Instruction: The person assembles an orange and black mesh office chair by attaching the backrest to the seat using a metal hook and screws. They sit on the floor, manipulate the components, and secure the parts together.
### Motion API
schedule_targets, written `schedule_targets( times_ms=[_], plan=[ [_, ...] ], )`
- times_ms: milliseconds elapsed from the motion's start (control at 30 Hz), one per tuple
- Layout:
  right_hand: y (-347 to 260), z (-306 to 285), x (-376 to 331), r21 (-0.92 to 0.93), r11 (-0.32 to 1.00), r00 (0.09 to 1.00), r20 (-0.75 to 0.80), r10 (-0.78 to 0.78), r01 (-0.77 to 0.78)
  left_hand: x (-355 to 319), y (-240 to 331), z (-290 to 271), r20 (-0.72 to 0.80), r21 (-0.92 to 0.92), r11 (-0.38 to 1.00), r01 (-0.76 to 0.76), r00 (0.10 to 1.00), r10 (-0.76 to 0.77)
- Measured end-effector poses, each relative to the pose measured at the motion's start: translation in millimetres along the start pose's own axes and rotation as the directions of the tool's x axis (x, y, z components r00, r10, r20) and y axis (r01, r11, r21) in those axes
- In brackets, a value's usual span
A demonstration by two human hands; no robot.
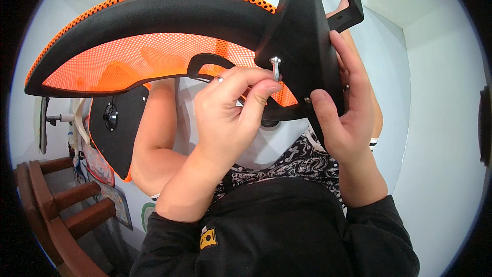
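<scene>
An orange mesh chair back (154, 56) with a black rim lies on its side across my lap. A black plastic chair support (302, 25) is against its right end. Thumb and forefinger of my left hand (230, 100) pinch a small silver hex key (277, 72), which meets a round silver bolt head (275, 60) on the support. My right hand (351, 107) grips the support's lower end from the right, thumb in front and fingers around the far side. Beside that thumb sits another silver bolt (307, 99). The key's lower end is hidden by my fingertips.
At left, a black chair seat (115, 123) with orange edging leans by my leg. Brown wooden bars (66, 210) stand at the lower left. A black looped armrest part (351, 13) juts out at the upper right. A pale wall (451, 97) runs along the right.
</scene>
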State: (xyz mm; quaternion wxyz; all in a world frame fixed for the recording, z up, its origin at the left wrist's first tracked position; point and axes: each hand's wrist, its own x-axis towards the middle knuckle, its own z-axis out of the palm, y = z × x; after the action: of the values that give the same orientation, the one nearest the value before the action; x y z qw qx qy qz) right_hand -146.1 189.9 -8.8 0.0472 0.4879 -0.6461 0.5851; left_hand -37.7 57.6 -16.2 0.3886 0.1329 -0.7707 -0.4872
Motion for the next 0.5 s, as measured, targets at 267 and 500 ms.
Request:
schedule_targets(
  times_ms=[267,500],
  plan=[
    [-3.2,1.0,0.2,0.061,0.998,1.000,-0.005,0.031,-0.031,-3.3,2.2,2.9,0.019,-0.148,0.976,0.162,0.987,-0.161],
    [-5.1,-0.7,0.7,0.038,0.999,0.999,0.022,0.029,-0.030,-6.2,-3.6,5.4,0.021,-0.197,0.965,0.172,0.985,-0.172]
  ],
)
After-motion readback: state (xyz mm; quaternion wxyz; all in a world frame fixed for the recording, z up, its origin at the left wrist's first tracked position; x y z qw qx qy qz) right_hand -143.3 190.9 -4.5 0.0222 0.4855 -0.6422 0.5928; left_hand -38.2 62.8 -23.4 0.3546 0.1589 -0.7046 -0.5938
